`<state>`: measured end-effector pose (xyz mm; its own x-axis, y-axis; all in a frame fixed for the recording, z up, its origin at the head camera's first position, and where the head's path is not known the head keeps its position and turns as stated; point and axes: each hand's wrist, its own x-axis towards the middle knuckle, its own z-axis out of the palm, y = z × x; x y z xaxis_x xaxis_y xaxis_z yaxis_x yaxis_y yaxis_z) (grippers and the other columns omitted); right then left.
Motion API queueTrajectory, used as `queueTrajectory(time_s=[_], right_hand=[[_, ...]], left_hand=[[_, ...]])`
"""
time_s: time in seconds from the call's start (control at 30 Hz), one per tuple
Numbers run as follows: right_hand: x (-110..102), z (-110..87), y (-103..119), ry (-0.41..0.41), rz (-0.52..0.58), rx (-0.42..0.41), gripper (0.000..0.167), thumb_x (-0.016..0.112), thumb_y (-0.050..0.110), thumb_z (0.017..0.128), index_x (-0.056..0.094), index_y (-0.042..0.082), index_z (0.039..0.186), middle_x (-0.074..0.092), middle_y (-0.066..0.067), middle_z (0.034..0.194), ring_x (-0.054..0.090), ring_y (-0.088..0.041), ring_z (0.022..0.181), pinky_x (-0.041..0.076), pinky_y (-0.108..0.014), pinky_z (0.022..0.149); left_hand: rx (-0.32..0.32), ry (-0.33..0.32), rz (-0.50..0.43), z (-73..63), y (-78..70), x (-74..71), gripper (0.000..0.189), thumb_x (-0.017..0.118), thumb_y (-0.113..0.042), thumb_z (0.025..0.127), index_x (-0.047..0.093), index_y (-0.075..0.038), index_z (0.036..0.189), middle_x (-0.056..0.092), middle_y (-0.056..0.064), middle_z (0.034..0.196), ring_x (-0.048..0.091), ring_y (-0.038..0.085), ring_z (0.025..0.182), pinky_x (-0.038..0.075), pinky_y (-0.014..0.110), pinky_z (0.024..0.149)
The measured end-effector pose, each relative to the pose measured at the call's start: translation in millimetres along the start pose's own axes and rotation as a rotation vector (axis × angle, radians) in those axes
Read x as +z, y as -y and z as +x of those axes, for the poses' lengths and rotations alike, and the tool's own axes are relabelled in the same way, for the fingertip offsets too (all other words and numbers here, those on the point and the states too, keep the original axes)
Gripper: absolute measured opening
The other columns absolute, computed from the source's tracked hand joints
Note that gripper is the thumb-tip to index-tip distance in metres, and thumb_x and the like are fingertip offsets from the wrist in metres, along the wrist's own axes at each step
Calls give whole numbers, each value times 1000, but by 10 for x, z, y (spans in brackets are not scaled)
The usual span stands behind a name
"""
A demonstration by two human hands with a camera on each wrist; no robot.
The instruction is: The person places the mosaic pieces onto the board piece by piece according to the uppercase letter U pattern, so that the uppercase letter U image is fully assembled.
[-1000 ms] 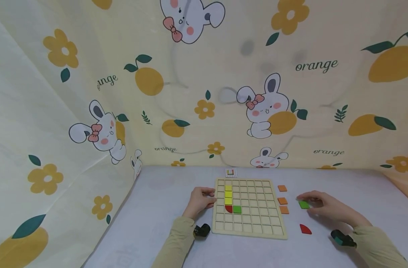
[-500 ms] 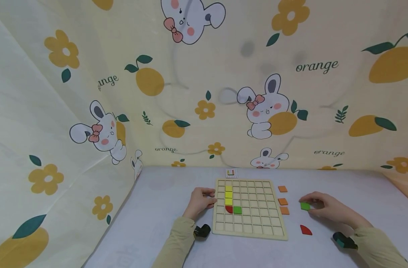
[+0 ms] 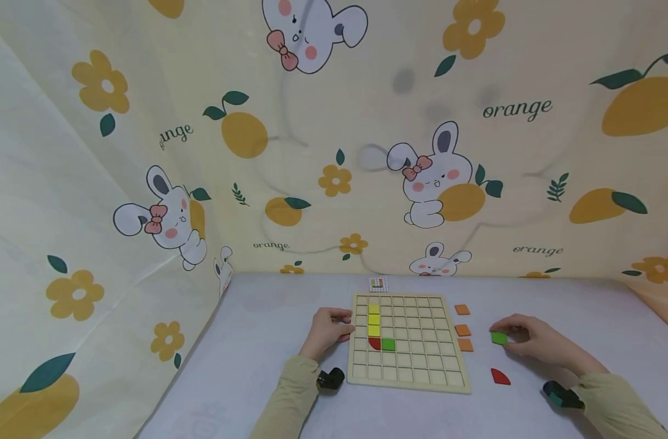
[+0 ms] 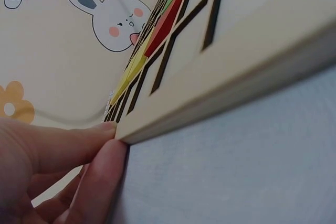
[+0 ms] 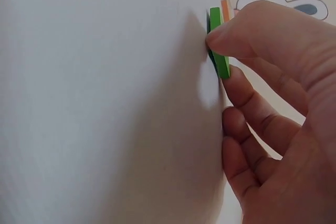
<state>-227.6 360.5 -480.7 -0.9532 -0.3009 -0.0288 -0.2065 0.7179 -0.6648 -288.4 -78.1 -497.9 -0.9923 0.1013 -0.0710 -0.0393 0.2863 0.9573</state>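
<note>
My right hand [image 3: 537, 340] pinches a green square tile [image 3: 499, 338] between thumb and fingers, right of the board. In the right wrist view this tile [image 5: 223, 66] is tilted on edge, close over the table. My left hand [image 3: 326, 329] holds the left edge of a wooden grid board [image 3: 410, 386], thumb and fingertip right at its rim. Several yellow square tiles [image 3: 374, 319] stand in a column on the board. Below them lies a red quarter-round tile [image 3: 374, 344], with another green tile [image 3: 388, 344] to its right.
Orange square tiles [image 3: 463, 330] lie in a column just off the board's right edge. A loose red quarter-round piece [image 3: 500, 377] is nearer the front. Behind the board lies a small pattern card [image 3: 378, 284]. A printed cloth [image 3: 323, 110] hangs behind the table.
The right hand has shifted very slightly to the right, and the green tile in its fingers has turned a little. My left hand stays at the board's edge.
</note>
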Motion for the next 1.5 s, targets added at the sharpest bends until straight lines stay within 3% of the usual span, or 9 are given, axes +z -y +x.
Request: queueTrajectory(time_s=[0.3,0.67,0.97,1.27,1.5], right_hand=[[43,35,141,-7,5,21,36,75,15,80,65,8,114,62,-7,114,51,-27,103,50,-32,82],[116,161,495,-6,4,-131,28,70,16,86,66,12,114,61,4,103,50,-18,91,48,-24,74],[295,372,750,17,23,-288,34,72,6,82,66,9,115,59,3,100,51,-26,91,48,-33,78],[535,525,963,69,69,-392,31,71,5,83,66,10,113,63,1,106,52,-23,93,47,-34,78],[719,603,1095,120,99,-410,29,72,7,83,66,9,112,61,0,104,53,-25,92,49,-35,77]], left_hand=[[3,-4,-4,6,20,-12,33,73,8,77,69,2,109,62,8,88,60,11,64,57,25,57],[10,-3,4,-10,23,-20,33,73,8,77,69,2,109,62,8,89,61,11,64,57,25,57],[-8,-5,1,-10,23,-10,33,73,7,78,68,2,110,62,8,89,61,12,66,57,24,57],[-21,-10,5,-8,-2,-1,33,74,6,78,69,0,110,62,7,89,61,12,66,57,24,58],[-7,-11,11,1,8,5,33,74,7,77,69,0,109,62,6,88,60,11,64,57,24,57]])
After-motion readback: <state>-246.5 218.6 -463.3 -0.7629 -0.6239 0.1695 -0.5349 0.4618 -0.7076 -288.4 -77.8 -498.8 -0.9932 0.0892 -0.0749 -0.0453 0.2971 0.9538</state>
